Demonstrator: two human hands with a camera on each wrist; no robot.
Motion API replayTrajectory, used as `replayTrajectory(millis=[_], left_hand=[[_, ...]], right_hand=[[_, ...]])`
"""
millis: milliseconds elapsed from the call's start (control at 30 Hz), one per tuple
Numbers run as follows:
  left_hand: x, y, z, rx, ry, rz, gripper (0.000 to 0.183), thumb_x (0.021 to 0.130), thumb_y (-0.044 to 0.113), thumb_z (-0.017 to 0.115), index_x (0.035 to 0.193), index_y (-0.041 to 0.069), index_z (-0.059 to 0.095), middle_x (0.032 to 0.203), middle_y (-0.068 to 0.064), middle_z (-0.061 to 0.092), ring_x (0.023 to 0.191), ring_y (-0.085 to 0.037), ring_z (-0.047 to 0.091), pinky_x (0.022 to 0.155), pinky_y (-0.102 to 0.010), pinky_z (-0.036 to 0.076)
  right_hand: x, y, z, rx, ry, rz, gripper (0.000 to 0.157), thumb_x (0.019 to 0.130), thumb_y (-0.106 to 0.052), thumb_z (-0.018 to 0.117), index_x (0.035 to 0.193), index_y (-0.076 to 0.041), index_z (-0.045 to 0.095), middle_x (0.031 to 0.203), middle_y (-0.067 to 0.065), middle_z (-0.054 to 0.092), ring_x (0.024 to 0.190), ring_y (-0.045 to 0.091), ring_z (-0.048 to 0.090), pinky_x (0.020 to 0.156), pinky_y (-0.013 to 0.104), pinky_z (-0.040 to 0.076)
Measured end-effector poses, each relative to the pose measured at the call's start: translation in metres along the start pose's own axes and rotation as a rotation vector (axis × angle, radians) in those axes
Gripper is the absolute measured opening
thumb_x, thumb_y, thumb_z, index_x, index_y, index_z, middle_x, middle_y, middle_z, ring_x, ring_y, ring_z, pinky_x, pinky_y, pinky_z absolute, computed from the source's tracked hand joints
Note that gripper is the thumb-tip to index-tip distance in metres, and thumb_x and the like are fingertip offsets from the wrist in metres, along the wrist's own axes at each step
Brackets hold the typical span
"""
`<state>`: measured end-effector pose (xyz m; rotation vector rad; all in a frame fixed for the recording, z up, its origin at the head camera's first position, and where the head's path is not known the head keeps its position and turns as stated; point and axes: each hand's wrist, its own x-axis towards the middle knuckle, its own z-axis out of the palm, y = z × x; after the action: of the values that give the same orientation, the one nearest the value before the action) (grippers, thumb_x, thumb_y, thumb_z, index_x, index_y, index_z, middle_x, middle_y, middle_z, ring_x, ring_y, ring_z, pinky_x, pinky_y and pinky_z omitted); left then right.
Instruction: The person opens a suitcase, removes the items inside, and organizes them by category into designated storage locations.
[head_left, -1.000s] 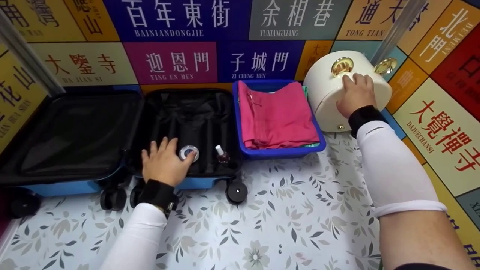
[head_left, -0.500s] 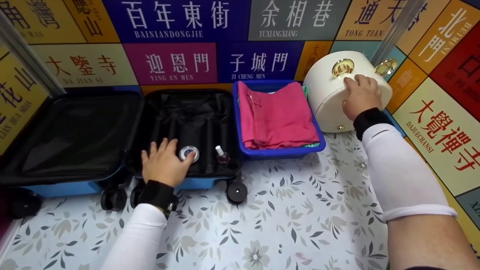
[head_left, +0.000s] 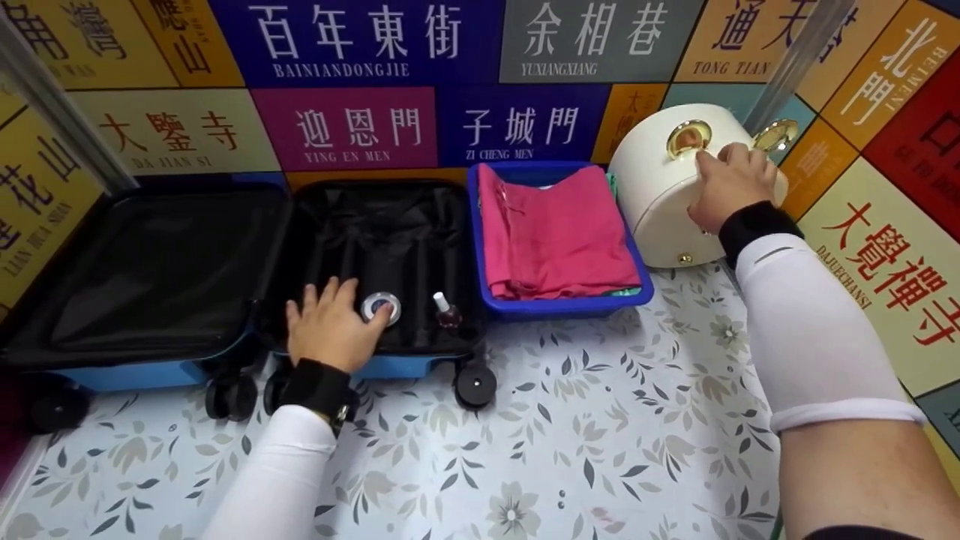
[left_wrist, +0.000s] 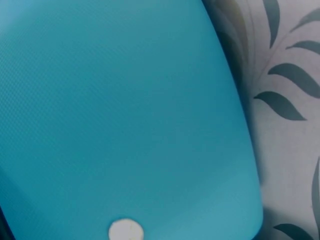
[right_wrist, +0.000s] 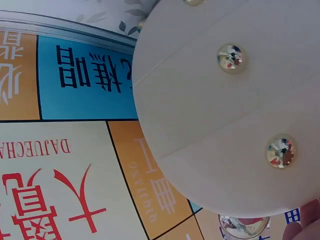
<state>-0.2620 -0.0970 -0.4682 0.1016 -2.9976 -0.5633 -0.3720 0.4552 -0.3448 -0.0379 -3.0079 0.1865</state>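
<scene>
2 hands point(head_left: 334, 326) point(head_left: 735, 184), 1 at white case point(head_left: 660, 187)

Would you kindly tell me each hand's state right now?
Left hand: open, fingers spread.
Right hand: at the white rounded box with gold knobs; grip cannot be told.

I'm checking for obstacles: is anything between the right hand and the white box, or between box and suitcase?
Nothing visible separates the right hand from the white box. The blue basket holding pink cloth stands between box and suitcase.

Colourful lettered walls point(head_left: 420, 124), clear corner strip point(head_left: 799, 64), leaf-patterned white surface point(head_left: 577, 450).
</scene>
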Motion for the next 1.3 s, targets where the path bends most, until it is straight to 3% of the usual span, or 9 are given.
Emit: replayTrajectory(millis=[167,367,500,667,800,867,967,1133,1300], left_hand=[[0.001,0.002,0.001,0.009,0.002,0.012,0.081,0.098,0.069,0.055,0.158,0.015,0.048,0.167,-0.017,0.041,0.158,-0.05,0.026,0.127,-0.072,0.011],[0.002,0.001,-0.001,0.019,0.018,0.001,0.081,0.097,0.069,0.056,0.157,0.015,0.049,0.167,-0.016,0.042,0.157,-0.049,0.027,0.127,-0.072,0.012],[0.002,0.001,0.001,0.016,0.018,0.002,0.081,0.097,0.069,0.057,0.157,0.015,0.05,0.166,-0.016,0.043,0.157,-0.049,0.028,0.127,-0.071,0.013],[0.001,0.003,0.002,0.016,0.015,0.003,0.08,0.097,0.068,0.058,0.156,0.015,0.05,0.166,-0.016,0.043,0.157,-0.049,0.028,0.127,-0.071,0.012],[0.001,0.005,0.002,0.015,0.018,0.008,0.08,0.096,0.069,0.058,0.156,0.016,0.051,0.166,-0.015,0.044,0.157,-0.048,0.029,0.127,-0.071,0.012],[0.001,0.007,0.002,0.014,0.017,0.008,0.08,0.096,0.069,0.057,0.156,0.017,0.051,0.166,-0.015,0.044,0.157,-0.048,0.029,0.127,-0.071,0.012],[0.001,0.008,0.001,0.012,0.021,0.009,0.08,0.096,0.07,0.058,0.156,0.017,0.051,0.166,-0.014,0.044,0.157,-0.047,0.029,0.128,-0.07,0.013],[0.002,0.005,0.0,0.019,0.019,0.005,0.08,0.096,0.07,0.056,0.156,0.017,0.051,0.167,-0.014,0.043,0.157,-0.047,0.029,0.127,-0.071,0.013],[0.003,-0.003,0.0,0.016,0.014,-0.016,0.08,0.097,0.069,0.056,0.156,0.016,0.05,0.167,-0.015,0.043,0.158,-0.048,0.027,0.127,-0.071,0.011]], right_hand=[[0.013,0.003,0.001,0.068,-0.039,0.027,0.079,0.084,-0.017,0.075,0.15,0.007,0.038,0.165,0.036,0.022,0.15,0.064,0.011,0.125,0.074,0.0],[0.018,0.001,-0.002,0.017,-0.083,0.0,0.107,0.086,-0.03,0.084,0.17,-0.02,0.019,0.167,0.034,0.022,0.141,0.065,0.02,0.118,0.078,0.009],[0.019,-0.001,-0.006,0.056,-0.113,0.002,0.106,0.09,-0.041,0.078,0.17,-0.03,0.01,0.164,0.037,0.019,0.138,0.063,0.019,0.112,0.078,0.01],[0.023,-0.002,-0.002,0.239,-0.008,0.097,0.107,0.089,-0.052,0.075,0.167,-0.008,0.017,0.16,0.035,0.032,0.143,0.058,0.026,0.118,0.071,0.007],[0.029,-0.007,0.0,0.305,0.111,0.144,0.109,0.091,-0.056,0.072,0.168,-0.011,0.009,0.162,0.034,0.036,0.147,0.056,0.03,0.124,0.068,0.009],[0.034,-0.009,-0.002,0.266,0.128,0.148,0.105,0.096,-0.054,0.068,0.171,-0.018,0.005,0.164,0.035,0.032,0.15,0.057,0.025,0.125,0.069,0.009],[0.038,-0.012,-0.004,0.201,0.145,0.163,0.091,0.101,-0.048,0.063,0.171,-0.02,0.012,0.161,0.037,0.033,0.148,0.058,0.025,0.125,0.069,0.01],[0.042,-0.016,-0.003,0.176,0.17,0.164,0.071,0.102,-0.042,0.057,0.162,-0.011,0.034,0.149,0.039,0.043,0.143,0.056,0.031,0.121,0.068,0.019],[0.042,-0.023,0.003,0.152,0.157,0.096,0.065,0.101,-0.038,0.052,0.153,-0.002,0.039,0.138,0.04,0.045,0.135,0.058,0.035,0.117,0.068,0.023]])
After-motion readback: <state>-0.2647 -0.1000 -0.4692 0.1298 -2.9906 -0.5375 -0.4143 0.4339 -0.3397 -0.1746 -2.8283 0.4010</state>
